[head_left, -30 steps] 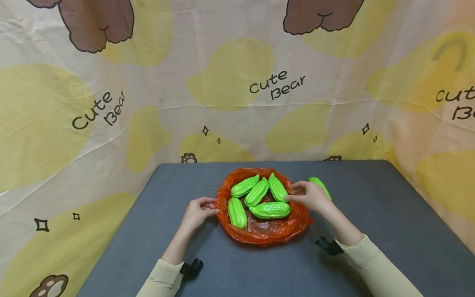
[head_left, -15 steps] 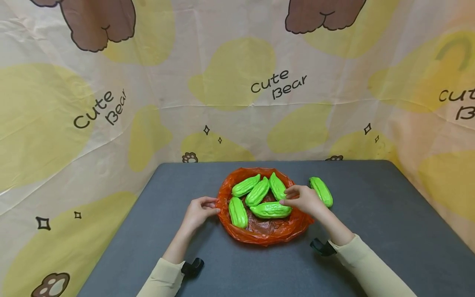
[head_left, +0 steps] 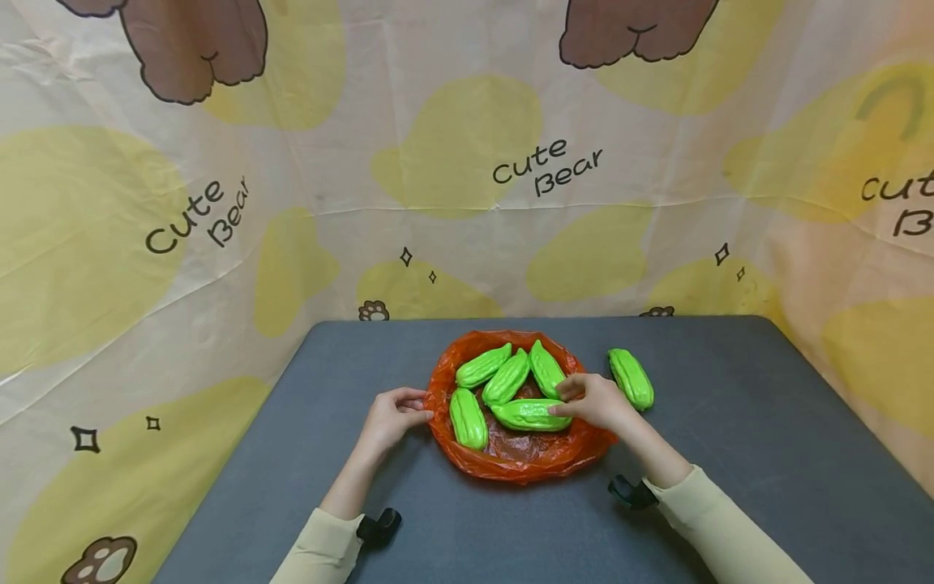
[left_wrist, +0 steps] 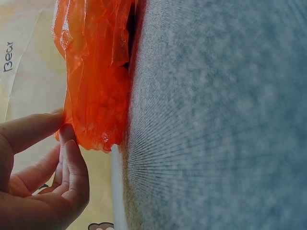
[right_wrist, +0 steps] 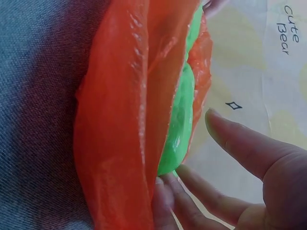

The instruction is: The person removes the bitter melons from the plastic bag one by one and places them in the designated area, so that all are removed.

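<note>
An orange-red plastic bag [head_left: 511,466], its rim folded open into a round bowl shape, sits mid-table with several bright green bitter melons inside. My left hand [head_left: 390,414] pinches the bag's left rim; in the left wrist view that hand [left_wrist: 48,187] has thumb and fingertips on the thin plastic [left_wrist: 96,86]. Over the right rim, my right hand [head_left: 601,403] reaches to the end of the front bitter melon [head_left: 520,414], which lies crosswise. The right wrist view shows the hand [right_wrist: 283,187] with thumb held apart and fingertips close to the end of a melon [right_wrist: 180,124].
One more bitter melon [head_left: 631,379] lies outside the bag, to its right on the grey table [head_left: 474,535]. Behind the table hangs a patterned cloth [head_left: 452,146] with bear prints. Black straps with cameras [head_left: 379,526] sit at both wrists.
My right hand has moved left and slightly nearer, from the bag's right rim to the front melon's end, uncovering the melon outside. The left hand stays at the rim.
</note>
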The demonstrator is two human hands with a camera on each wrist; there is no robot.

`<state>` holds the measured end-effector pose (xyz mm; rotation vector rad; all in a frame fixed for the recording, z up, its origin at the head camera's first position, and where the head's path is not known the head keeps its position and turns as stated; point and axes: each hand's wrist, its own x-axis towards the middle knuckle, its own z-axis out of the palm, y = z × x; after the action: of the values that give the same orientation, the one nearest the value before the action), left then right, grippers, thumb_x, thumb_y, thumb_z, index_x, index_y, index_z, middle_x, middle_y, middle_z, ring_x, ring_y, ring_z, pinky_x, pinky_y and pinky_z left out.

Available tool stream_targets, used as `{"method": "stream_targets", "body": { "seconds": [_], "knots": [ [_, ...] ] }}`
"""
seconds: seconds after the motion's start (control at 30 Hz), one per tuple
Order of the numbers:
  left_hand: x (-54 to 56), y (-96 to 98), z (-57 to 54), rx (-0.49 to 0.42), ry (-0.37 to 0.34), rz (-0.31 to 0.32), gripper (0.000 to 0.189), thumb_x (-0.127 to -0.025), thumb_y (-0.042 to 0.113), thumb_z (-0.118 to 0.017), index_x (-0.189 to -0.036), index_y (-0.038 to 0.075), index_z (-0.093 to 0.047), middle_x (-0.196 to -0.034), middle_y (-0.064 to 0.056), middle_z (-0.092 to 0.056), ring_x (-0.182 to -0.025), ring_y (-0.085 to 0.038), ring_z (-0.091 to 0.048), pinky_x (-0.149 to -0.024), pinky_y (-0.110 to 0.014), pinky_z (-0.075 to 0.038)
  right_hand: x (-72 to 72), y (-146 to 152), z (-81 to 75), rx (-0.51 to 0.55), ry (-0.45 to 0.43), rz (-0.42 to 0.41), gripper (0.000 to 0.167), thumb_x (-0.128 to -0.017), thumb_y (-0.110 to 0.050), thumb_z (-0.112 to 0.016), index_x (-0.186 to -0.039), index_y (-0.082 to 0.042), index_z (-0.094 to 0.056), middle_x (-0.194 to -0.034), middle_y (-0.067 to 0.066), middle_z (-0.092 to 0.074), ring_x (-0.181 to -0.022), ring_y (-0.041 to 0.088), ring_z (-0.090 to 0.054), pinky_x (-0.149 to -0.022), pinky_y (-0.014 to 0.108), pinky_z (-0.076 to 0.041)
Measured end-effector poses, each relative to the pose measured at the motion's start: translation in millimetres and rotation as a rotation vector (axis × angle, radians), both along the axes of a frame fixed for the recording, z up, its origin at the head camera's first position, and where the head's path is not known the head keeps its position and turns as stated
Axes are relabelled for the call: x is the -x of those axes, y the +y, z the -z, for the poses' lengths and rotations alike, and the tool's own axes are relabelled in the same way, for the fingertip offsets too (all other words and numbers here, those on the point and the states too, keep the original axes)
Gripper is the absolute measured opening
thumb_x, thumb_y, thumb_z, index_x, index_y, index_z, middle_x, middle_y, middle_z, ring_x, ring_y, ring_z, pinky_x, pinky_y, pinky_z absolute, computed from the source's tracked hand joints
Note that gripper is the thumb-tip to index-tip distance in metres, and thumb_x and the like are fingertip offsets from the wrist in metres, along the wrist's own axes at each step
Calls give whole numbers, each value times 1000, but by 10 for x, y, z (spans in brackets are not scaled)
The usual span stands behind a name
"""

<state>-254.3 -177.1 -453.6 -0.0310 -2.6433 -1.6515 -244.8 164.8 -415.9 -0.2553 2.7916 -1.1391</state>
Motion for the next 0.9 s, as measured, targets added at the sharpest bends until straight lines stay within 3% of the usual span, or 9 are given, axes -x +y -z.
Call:
{"method": "stream_targets", "body": {
  "seconds": [0.43, 0.9],
  "knots": [
    [8, 3, 8, -2, -4, -5, 33, -74, 6, -79, -105, -1, -69, -83, -10, -68, -70, -12, -63, -65, -24, -50, -33, 2, 78, -41, -54, -44, 50, -73, -37, -80, -111, -6, -67, -98, 5, -69, -93, 24, -63, -77, 40, -51],
    [-19, 15, -16, -7, -4, -8, 34, -74, 6, -79, -106, -2, -69, -86, -12, -69, -71, -11, -63, -65, -24, -50, -32, -27, 127, -93, -89, -54, 54, -72, -42, -80, -112, -8, -67, -102, 7, -68, -94, 24, -62, -76, 40, -51]
  ]
}}
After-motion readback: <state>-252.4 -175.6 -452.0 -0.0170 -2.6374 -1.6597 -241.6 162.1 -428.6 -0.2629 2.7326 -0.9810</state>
